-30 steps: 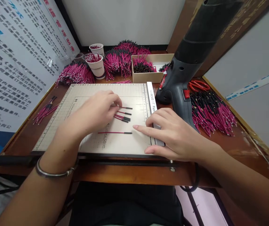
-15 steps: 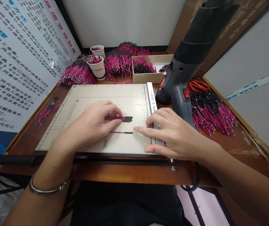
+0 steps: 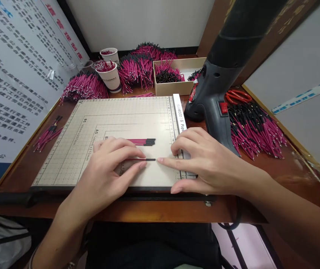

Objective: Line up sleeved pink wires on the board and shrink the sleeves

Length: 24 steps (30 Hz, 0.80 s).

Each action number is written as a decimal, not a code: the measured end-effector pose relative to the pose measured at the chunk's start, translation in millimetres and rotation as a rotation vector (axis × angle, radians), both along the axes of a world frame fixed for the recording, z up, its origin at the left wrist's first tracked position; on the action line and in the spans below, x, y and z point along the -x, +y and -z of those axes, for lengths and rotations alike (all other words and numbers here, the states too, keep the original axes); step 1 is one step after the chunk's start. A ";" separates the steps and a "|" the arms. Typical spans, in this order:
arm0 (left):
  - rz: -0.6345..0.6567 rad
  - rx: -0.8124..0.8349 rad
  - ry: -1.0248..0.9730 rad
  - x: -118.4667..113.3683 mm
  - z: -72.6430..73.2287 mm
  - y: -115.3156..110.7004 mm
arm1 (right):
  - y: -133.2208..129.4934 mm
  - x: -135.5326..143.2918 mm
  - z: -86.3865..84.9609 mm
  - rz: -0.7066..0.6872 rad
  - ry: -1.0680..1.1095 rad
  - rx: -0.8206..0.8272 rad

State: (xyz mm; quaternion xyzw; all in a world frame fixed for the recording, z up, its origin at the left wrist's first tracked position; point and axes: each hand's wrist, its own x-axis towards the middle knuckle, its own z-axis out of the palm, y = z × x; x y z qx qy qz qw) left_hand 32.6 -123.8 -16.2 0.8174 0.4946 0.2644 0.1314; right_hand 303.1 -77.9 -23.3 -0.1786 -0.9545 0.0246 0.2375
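On the ruled board of a paper cutter (image 3: 137,121), my left hand (image 3: 111,166) has thumb and forefinger closed on a single magenta wire (image 3: 150,160) with a black sleeve on its end. Most of that wire's length is under the fingers. My right hand (image 3: 204,160) stretches its forefinger to the black tip, at or just touching it, with the thumb apart and the other fingers bent over the cutter's white edge rail (image 3: 178,112). Just beyond, a small row of similar wires (image 3: 148,142) lies side by side, black ends toward the right.
A black heat gun (image 3: 218,89) stands behind my right hand. To its right are red-handled pliers (image 3: 238,96) and a wire pile (image 3: 256,129). Paper cups (image 3: 109,78), wire heaps (image 3: 137,71) and a cardboard box (image 3: 173,89) line the back. The cutter's black handle (image 3: 5,198) sticks out left.
My left hand has left the row of wires and come nearer to me, onto the single wire. The right forefinger stays by that wire's tip. The view has shifted slightly.
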 end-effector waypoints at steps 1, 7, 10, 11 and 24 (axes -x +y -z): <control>-0.008 -0.002 0.005 0.6 0.5 -0.2 | 0.0 -0.3 0.0 0.002 -0.002 0.002; -0.039 0.018 0.026 3.7 3.1 -1.8 | -0.5 -0.6 -1.2 0.008 -0.027 0.015; -0.033 0.038 0.028 3.6 4.0 -0.7 | -1.1 -0.4 -1.4 0.010 -0.029 0.019; -0.031 0.047 0.031 3.7 4.2 -0.4 | -1.2 -0.4 -1.6 0.010 -0.032 0.019; -0.039 0.045 0.058 3.8 4.6 -0.2 | -0.8 -1.2 -2.2 -0.006 -0.049 0.021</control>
